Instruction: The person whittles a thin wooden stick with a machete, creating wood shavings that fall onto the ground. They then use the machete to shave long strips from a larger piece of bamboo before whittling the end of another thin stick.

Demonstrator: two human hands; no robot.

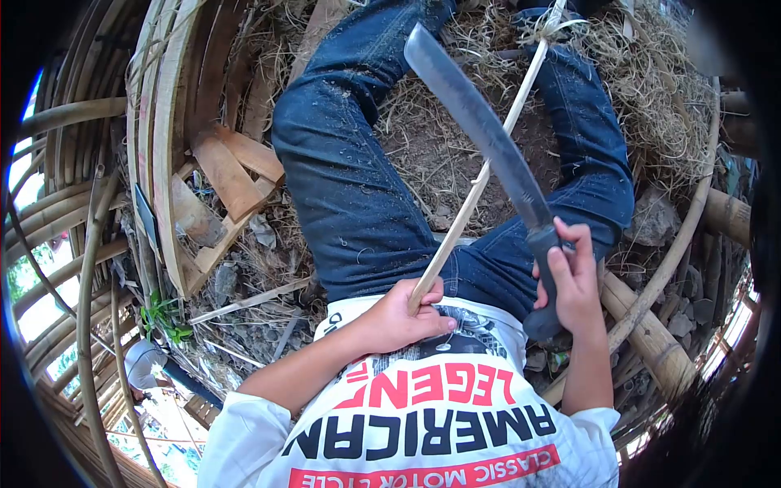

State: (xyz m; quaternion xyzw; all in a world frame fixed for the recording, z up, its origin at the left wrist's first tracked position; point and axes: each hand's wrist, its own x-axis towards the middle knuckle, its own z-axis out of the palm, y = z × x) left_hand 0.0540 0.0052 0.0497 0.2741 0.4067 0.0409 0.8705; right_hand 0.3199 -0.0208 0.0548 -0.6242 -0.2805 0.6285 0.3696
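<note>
Near the lower centre of the frame, the left hand [396, 313] was curled tightly around the near end of a thin bamboo strip [480, 179], which rose out of the fist and ran diagonally toward the top right, over the jeans [350, 187]. At centre right, the right hand [573, 281] had its fingers [561, 268] wrapped around the dark handle of a machete [476, 122]. Its blade slanted up toward the top centre, crossing the strip about midway, above both fists. Split bamboo pieces [232, 175] lay at the left.

The white T-shirt [455, 431] reads, upside down, "AMERICAN LEGEND" and, on a red band, "CLASSIC MOTOR CYCLE"
</note>
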